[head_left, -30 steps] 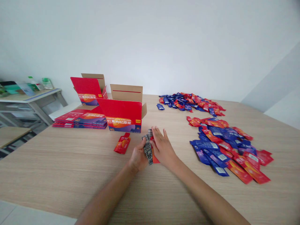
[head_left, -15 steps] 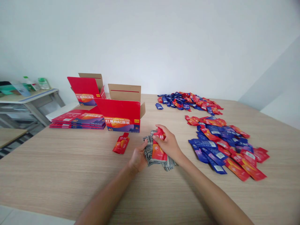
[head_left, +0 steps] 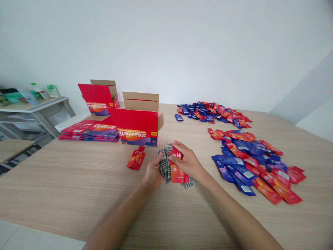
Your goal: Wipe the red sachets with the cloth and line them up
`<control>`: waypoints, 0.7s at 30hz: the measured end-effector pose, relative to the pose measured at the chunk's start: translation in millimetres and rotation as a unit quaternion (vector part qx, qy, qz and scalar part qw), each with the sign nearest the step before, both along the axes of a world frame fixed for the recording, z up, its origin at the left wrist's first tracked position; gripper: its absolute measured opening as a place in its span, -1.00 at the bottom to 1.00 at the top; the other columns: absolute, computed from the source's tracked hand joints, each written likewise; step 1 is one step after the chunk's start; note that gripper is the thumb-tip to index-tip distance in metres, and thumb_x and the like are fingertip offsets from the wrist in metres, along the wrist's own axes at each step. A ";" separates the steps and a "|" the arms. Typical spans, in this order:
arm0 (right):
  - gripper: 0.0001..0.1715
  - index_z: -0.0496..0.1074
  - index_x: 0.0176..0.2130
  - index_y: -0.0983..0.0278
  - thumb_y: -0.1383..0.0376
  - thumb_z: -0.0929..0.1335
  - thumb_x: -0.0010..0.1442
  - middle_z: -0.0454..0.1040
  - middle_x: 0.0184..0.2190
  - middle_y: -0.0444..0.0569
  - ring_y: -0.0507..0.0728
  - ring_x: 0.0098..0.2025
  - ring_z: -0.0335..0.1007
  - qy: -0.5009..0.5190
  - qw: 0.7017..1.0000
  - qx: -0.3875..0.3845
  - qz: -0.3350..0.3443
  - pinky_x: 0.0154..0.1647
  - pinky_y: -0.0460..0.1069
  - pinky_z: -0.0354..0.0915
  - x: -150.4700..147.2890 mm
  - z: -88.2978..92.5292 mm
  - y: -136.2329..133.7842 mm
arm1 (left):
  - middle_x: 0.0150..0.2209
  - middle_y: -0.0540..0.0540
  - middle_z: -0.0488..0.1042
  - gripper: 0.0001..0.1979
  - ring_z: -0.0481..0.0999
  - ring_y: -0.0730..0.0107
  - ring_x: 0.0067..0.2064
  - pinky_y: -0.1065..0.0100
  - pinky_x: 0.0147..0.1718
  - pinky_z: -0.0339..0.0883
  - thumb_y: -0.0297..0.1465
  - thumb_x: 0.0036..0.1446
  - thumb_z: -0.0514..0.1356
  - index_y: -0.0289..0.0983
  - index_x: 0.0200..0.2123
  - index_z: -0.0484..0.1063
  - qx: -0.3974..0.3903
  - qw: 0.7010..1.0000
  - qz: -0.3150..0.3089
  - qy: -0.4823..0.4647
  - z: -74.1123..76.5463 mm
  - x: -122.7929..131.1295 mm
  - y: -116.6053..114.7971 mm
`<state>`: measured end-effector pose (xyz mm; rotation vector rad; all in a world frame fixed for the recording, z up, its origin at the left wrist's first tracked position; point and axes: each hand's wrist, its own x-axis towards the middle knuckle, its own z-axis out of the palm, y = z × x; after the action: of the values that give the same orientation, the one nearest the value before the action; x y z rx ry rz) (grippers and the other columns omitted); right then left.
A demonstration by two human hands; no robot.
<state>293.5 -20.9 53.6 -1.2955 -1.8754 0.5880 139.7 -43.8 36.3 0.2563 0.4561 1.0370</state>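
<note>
A: Take the front carton [head_left: 137, 137] as the landmark. Where is the held bundle of sachets [head_left: 163, 167]?

B: On the person's side of it, just off its right corner, grey-striped edges showing. At the bundle's right is a red sachet [head_left: 179, 173], face up, its long axis running away from the person, neck end farthest.

A: And the fingers?

B: On the right hand [head_left: 191, 163] they're closed on that red sachet, thumb across its face. On the left hand [head_left: 153, 173] the thumb presses the striped edges; the rest are hidden beneath, so I can't tell how far they curl.

A: Which hand is nearer the carton?

B: The left, I'd judge. A loose red sachet [head_left: 136, 159] lies between that hand and the carton's front, neck toward the carton.

A: Anything obstructing?

B: The carton's raised front flap [head_left: 135, 119] hides its inside, and a side flap [head_left: 160, 121] juts out at its right.

A: What else is around it on the counter [head_left: 78, 194]?

B: 2 piles: the near pile [head_left: 249, 163] well to its right, the far pile [head_left: 210, 113] behind and right. Flat cartons [head_left: 91, 132] sit just left of it, and a 2nd open carton [head_left: 97, 104] stands behind, to its left.
</note>
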 end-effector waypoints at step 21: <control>-0.34 0.38 0.20 0.20 0.20 0.44 0.11 0.49 0.10 0.07 0.26 0.13 0.42 0.139 0.987 0.041 -0.070 0.23 0.21 0.26 -3.5 -4.3 0.7 | -0.19 -0.25 0.64 -0.62 0.64 0.09 -0.12 0.10 0.04 0.42 -0.31 0.29 0.09 -0.43 0.02 0.49 -0.024 0.999 -0.030 0.005 -1.6 2.8 0.8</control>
<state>289.9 -20.2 49.3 -1.2134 -1.5517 0.5789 142.5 -43.0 34.7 0.2323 0.4796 0.9655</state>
